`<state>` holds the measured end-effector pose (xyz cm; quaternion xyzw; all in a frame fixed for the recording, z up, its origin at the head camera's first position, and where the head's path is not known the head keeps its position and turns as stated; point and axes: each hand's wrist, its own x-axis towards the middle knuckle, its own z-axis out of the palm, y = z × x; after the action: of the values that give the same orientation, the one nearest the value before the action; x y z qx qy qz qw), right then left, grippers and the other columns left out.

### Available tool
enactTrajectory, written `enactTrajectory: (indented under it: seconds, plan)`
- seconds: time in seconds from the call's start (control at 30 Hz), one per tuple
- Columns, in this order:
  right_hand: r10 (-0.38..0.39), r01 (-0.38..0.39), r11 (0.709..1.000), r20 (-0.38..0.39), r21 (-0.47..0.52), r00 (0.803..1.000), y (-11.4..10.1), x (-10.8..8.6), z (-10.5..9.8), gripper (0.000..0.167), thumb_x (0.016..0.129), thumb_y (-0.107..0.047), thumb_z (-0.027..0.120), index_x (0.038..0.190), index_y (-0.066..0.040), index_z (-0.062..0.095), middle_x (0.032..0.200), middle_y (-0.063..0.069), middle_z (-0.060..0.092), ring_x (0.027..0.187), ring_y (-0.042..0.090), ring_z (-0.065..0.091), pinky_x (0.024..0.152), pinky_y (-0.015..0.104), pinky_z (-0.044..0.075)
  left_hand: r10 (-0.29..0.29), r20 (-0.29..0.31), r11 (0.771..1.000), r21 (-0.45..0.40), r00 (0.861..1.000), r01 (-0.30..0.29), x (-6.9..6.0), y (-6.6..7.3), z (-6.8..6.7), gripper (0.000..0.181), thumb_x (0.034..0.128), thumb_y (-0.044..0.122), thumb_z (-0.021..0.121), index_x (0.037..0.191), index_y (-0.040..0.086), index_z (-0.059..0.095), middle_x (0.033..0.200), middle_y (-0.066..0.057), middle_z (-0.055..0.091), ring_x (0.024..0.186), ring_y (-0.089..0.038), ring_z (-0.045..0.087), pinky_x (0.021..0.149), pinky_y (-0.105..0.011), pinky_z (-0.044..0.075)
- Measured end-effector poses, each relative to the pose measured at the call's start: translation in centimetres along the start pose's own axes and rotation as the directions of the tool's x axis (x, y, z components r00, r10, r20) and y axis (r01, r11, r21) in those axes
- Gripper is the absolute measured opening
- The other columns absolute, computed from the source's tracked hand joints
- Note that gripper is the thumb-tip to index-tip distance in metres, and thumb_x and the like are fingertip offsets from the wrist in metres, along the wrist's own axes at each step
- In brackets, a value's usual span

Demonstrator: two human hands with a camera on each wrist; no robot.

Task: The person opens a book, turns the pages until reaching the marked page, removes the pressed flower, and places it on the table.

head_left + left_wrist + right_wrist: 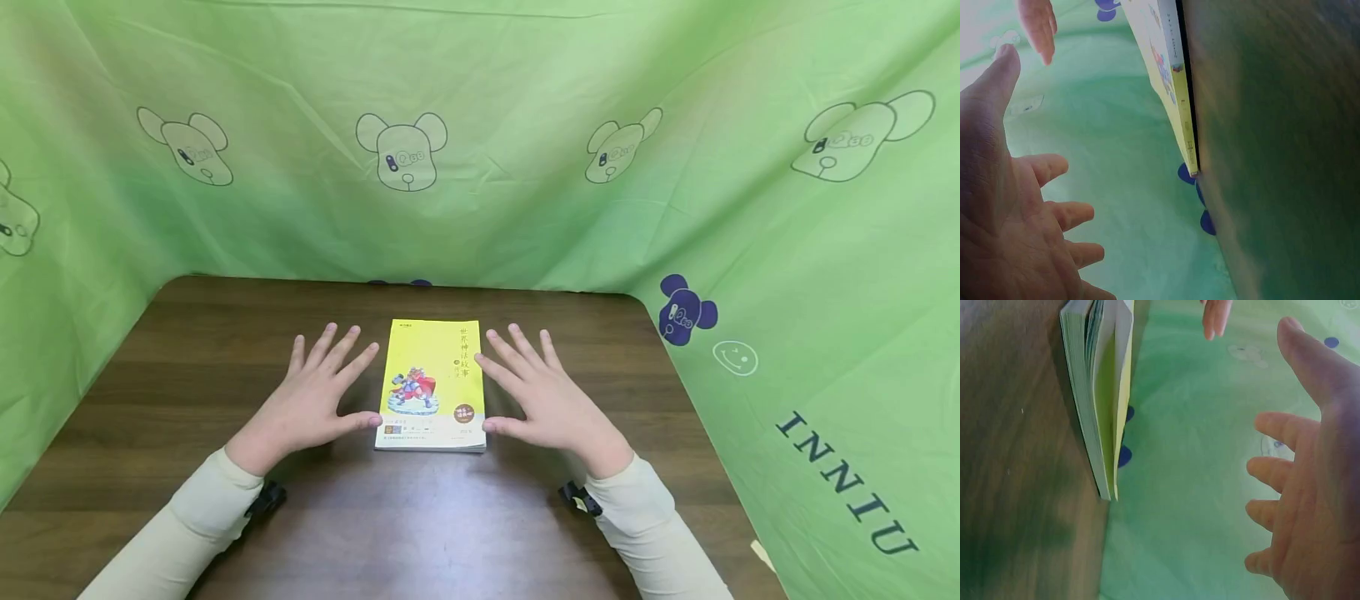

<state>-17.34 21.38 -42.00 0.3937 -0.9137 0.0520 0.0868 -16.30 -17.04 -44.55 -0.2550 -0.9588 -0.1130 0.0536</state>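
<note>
A yellow and white book (pixel 435 350) is lying face up on the brown wooden desk (pixel 431 542), between the two hands. The left hand (pixel 307 404) is hovering by the book's spine side, its fingers spreading wide and holding nothing; the right hand (pixel 551 400) is mirroring it by the page edges — also splaying its fingers, also gripping nothing. In the wrist views, both palms are hanging clear of the book. Its cover is showing a red-caped figure (pixel 414 392), and is gaping slightly from the pages along the right side. Pale sleeves (pixel 157 537) are covering both forearms, and a green cloth (pixel 495 225) printed with bear heads (pixel 405 158) is hanging behind the desk — and along its sides.
</note>
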Motion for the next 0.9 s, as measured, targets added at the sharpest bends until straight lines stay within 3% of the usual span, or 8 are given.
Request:
enactTrajectory:
  seconds: [0.37,0.73,0.9]
  plan:
    - [-0.065,0.065,0.998,0.029,-0.001,0.997,-1.3,0.8,1.5,0.087,0.095,-0.076,0.045,0.161,-0.021,0.035,0.171,0.009,0.021,0.158,0.038,0.013,0.122,0.067,0.006,0.012,0.029,1.0,-0.024,1.0,-0.011,0.1,1.2,1.0,0.102,0.0848,0.087,0.048,0.164,0.025,0.028,0.172,-0.011,0.015,0.158,-0.043,0.004,0.117,-0.075,0.004]
    - [-0.042,0.04,0.999,0.117,0.016,0.992,-1.7,0.7,2.4,0.084,0.093,-0.072,0.054,0.157,-0.019,0.043,0.169,0.008,0.026,0.156,0.038,0.02,0.123,0.065,0.008,0.054,0.029,0.997,-0.064,0.998,-0.052,0.0,2.0,2.2,0.093,0.0878,0.077,0.058,0.16,0.021,0.039,0.169,-0.011,0.025,0.156,-0.043,0.014,0.116,-0.076,0.01]
    - [-0.045,0.044,0.999,0.15,0.014,0.988,-1.7,0.8,2.7,0.081,0.093,-0.07,0.056,0.156,-0.02,0.046,0.169,0.007,0.028,0.156,0.037,0.023,0.123,0.064,0.01,0.068,0.048,0.995,-0.07,0.996,-0.065,0.1,2.7,2.5,0.091,0.0891,0.078,0.054,0.16,0.022,0.039,0.169,-0.012,0.027,0.156,-0.042,0.016,0.116,-0.076,0.012]
